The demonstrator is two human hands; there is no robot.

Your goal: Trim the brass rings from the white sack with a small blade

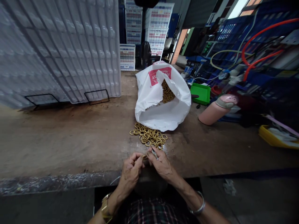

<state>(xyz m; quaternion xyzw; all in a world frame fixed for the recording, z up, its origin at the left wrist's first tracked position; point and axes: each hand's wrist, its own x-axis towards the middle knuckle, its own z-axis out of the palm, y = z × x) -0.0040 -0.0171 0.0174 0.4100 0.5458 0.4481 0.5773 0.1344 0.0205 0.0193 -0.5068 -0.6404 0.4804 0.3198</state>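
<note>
Near the table's front edge, my left hand [132, 169] pinches a brass-coloured ring [144, 156] between thumb and fingers. Close against it, my right hand [162, 165] is closed around a small silvery tool with a dark end [154, 153]; its working tip is hidden by the fingers. Just beyond both hands lies a loose pile of brass-coloured rings [151, 137]. Behind the pile a white woven sack [149, 96] rests on its side, its mouth towards me. Through a tear in its top, many more rings show.
Stacked clear plastic trays [93, 46] stand on the wooden table [70, 140] at left, by black wire stands [97, 96]. To the right are a pink bottle [213, 110], a green tray [201, 93], a yellow container [275, 138] and orange hoses [247, 46]. White crates [157, 28] rise behind.
</note>
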